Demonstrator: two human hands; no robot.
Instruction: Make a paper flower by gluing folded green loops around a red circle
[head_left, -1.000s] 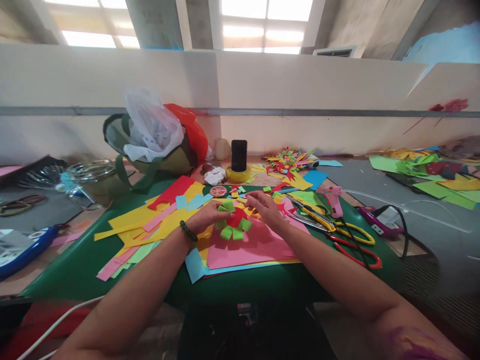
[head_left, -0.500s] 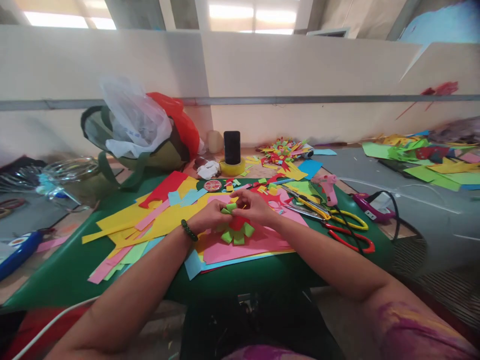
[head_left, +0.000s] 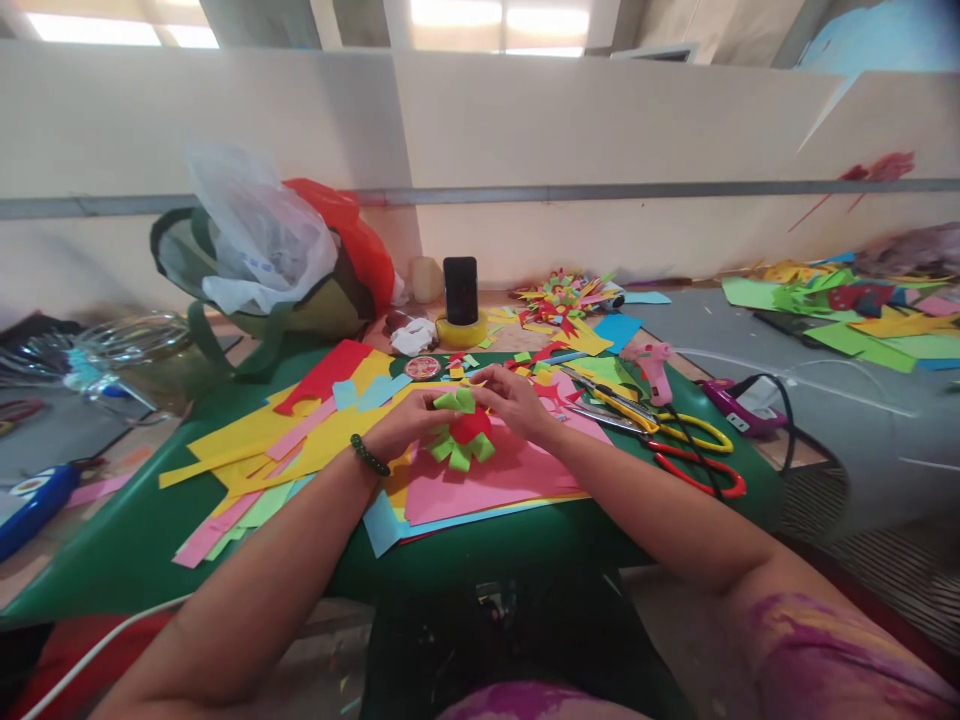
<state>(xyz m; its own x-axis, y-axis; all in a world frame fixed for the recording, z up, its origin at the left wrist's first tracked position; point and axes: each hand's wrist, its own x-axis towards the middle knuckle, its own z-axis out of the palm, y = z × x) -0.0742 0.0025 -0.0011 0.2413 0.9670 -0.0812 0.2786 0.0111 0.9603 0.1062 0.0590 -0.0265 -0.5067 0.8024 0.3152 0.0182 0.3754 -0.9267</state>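
Between my two hands is a paper flower (head_left: 471,428) with a red round middle and curled light-green petals round its edge. My left hand (head_left: 409,422) grips it at its left side, fingers closed near the upper green petals. The fingers of my right hand (head_left: 514,402) are bent and pinched at the flower's upper right edge. The fingertips of both hands are partly hidden by the flower. Under it lies a stack of pink paper (head_left: 495,482) on the green table cover (head_left: 525,555).
To the right lie yellow-handled scissors (head_left: 697,432), red-handled scissors (head_left: 705,475), a box cutter (head_left: 604,395) and a pink glue gun (head_left: 651,368). Yellow paper sheets (head_left: 240,435) spread leftward. A phone (head_left: 460,290) stands on a yellow tape roll (head_left: 461,333). Behind sits a bag (head_left: 300,318).
The paper flower has turned and tilted in my hands, so more of its red middle and upper green petals show. Both hands stay on it.
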